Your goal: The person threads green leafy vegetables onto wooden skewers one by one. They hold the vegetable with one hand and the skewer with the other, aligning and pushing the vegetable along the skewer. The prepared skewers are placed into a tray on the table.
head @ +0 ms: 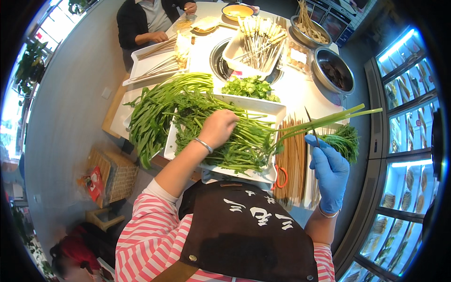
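Observation:
My bare left hand (219,128) is over cut leafy greens (225,105) heaped in a white tray (280,113). Its fingers are curled at the stalks; whether they grip any is hidden. In a blue glove, my right hand (329,172) pinches a thin dark pointed stick (308,116), seemingly a skewer, tip up. Long pale-green stalks (334,118) cross the stick, running from the tray's right side out to the right. I cannot tell whether the stick pierces them. Below lie many bamboo skewers (290,158), beside orange scissor handles (280,177).
Long-leafed greens (151,123) overhang the table's left side. Behind the tray are cilantro (250,88) and a bin of wooden-handled metal skewers (259,46). Steel bowls (334,70) stand at right, near trimmed greens (340,141). Across the table, a person (151,24) handles skewers by a tray (134,68).

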